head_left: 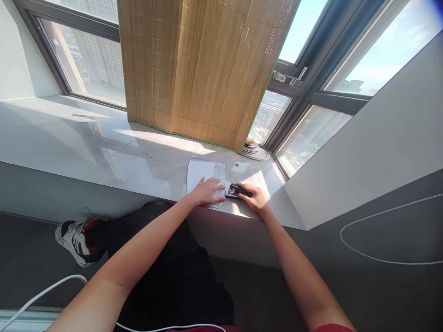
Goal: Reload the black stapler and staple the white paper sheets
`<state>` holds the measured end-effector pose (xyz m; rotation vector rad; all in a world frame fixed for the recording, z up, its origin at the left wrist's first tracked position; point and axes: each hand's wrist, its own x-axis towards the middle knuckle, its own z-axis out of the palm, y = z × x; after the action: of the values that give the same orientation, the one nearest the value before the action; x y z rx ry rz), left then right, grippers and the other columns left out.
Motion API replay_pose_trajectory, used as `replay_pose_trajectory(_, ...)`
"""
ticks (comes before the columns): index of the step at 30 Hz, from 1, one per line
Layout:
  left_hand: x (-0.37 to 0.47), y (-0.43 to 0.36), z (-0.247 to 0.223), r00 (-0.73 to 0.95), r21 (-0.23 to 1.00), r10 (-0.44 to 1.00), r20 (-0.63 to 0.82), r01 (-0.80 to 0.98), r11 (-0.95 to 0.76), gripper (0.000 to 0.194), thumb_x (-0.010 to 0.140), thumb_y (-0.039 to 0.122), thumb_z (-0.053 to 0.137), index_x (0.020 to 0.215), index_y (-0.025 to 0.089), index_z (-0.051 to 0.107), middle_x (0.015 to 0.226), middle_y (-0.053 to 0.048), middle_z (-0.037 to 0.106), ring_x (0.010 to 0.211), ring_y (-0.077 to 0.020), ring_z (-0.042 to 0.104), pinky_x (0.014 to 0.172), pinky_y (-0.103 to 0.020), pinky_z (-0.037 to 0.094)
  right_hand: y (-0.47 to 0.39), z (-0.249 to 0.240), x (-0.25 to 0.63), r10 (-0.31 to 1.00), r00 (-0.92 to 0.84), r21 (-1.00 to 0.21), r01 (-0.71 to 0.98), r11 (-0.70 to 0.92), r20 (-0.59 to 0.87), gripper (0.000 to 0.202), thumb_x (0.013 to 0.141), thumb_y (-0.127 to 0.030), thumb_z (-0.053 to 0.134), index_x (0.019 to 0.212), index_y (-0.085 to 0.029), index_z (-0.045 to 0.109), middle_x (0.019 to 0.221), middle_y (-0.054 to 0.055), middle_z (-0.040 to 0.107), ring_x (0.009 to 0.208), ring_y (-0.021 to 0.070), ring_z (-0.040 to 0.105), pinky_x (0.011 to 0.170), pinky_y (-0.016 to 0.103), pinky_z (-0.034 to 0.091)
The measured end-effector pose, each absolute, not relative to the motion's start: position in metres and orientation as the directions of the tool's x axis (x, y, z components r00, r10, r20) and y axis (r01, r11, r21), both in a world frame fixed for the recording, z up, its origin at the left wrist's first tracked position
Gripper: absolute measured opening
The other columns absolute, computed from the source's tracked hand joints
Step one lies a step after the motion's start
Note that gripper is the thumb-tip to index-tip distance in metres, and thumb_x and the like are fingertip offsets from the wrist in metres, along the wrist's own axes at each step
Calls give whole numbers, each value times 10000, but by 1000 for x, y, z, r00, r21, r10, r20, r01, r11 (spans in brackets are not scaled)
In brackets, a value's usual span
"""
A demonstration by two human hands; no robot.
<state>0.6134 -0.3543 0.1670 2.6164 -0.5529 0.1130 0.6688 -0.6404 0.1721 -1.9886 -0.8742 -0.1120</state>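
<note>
Sheets of white paper [200, 170] lie on the window sill, with a speckled grey strip [219, 171] along their right side. My left hand [208, 192] rests flat on the paper, fingers stretched toward its right edge. A black stapler [235, 192] stands at that edge on the sill. My right hand [255, 198] is wrapped round the stapler's back end from the right. Its jaws point left at the paper; whether the edge is between them I cannot tell.
A small white card [240, 167] lies behind the stapler. Round stacked discs [252, 147] sit in the window corner. A bamboo blind [207, 69] hangs over the sill [152, 180]. A bead cord [367, 216] hangs at right, and a white cable [44, 290] runs at lower left.
</note>
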Motion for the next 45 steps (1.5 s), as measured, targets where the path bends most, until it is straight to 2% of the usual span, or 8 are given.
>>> replay_pose_trajectory(4,611,-360,168,916,415,-370,155,-400,-817,652,949,704,613,1490,341,639,1688,-98,462,1587,-417,340,1290,-701,165,-629,176,666,569,701,-674,669,-313,430,434,930,-492,748,1314,-291,764,1133,87,792,1040,318,734,994,526,588)
replay_pose_trajectory(7,611,-363,166,917,416,-369,152,-398,-818,751,943,730,597,1561,307,560,1711,-114,425,1603,-401,311,1309,-655,140,-626,176,665,565,700,-644,682,-347,437,412,938,-474,732,1316,-310,754,1089,80,785,999,308,721,953,515,593)
replay_pose_trajectory(12,613,-373,160,915,439,-369,161,-401,-804,934,923,759,589,1649,199,407,1732,-173,369,1613,-374,312,1329,-575,143,-616,172,663,573,659,-539,743,-396,488,439,980,-402,661,1409,-323,707,1206,100,756,1057,310,709,979,510,567)
replay_pose_trajectory(15,615,-376,156,936,445,-310,168,-353,-823,883,974,704,539,1632,129,416,1731,-218,346,1624,-378,292,1323,-548,188,-610,169,660,599,614,-444,788,-428,514,467,1018,-324,582,1477,-324,665,1275,114,725,1133,319,685,1030,520,521)
replay_pose_trajectory(18,616,-376,155,942,426,-290,172,-336,-840,832,982,650,560,1616,126,432,1720,-225,363,1623,-380,294,1318,-538,213,-606,166,656,609,597,-366,802,-472,523,486,1025,-248,550,1494,-320,653,1268,117,711,1151,315,666,1040,510,492)
replay_pose_trajectory(27,610,-384,163,964,405,-241,111,-266,-875,823,1002,603,557,1620,82,399,1733,-240,323,1639,-359,249,1334,-525,163,-596,167,647,608,569,-203,800,-564,553,534,1025,-138,516,1505,-341,638,1209,89,712,1065,269,642,928,440,474)
replay_pose_trajectory(38,611,-387,162,969,421,-222,108,-247,-873,784,1012,539,567,1605,51,410,1724,-255,333,1641,-361,245,1336,-536,155,-590,170,640,605,607,-107,746,-658,516,492,1029,-130,528,1451,-325,689,1211,81,729,1034,248,627,895,392,415)
replay_pose_trajectory(45,612,-387,159,969,424,-208,133,-245,-872,763,997,532,591,1587,75,433,1710,-259,358,1628,-370,270,1323,-552,175,-585,173,636,579,654,-131,710,-692,488,504,1018,-115,525,1420,-349,716,1211,62,736,1025,239,611,897,394,383)
